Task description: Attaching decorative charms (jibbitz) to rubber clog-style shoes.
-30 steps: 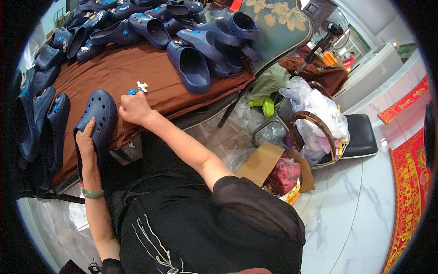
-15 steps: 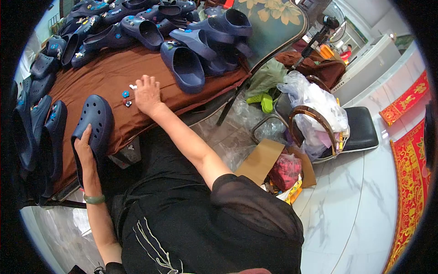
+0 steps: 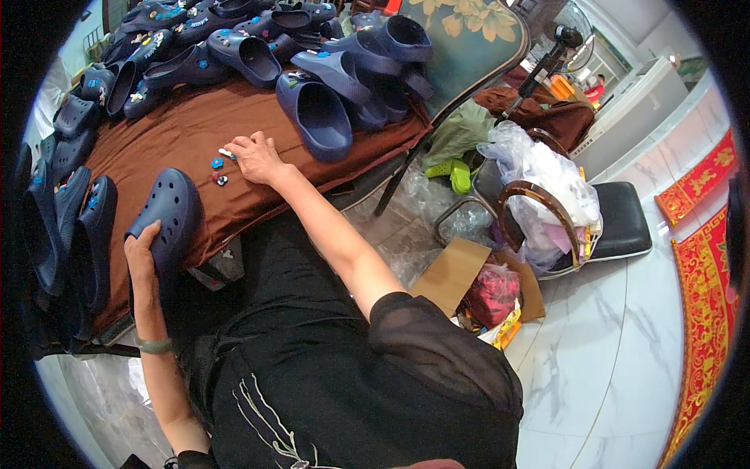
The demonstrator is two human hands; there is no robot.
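Observation:
My left hand [image 3: 144, 254] grips a navy clog [image 3: 173, 209] by its side, thumb on the holed upper and the other fingers hidden beneath. The clog is tilted over the near edge of the table, and no charm shows on its upper. My right hand [image 3: 258, 159] rests on the brown cloth with bent fingers, the fingertips closed at a small white shoe charm [image 3: 226, 153]. Just beside them lie a blue flower charm [image 3: 216, 163] and a small dark-and-white charm [image 3: 223, 180].
Navy clogs [image 3: 246, 59] crowd the far side of the brown-covered table [image 3: 281, 180], and more clogs [image 3: 95, 234] stand at its left end. To the right are a chair [image 3: 621, 219] with a bag-filled basket [image 3: 539, 187], an open cardboard box [image 3: 453, 270] and a fan [image 3: 566, 35].
My right hand has turned and lowered, its fingertips now at the white charm. The clog in my left hand has tilted slightly to the right.

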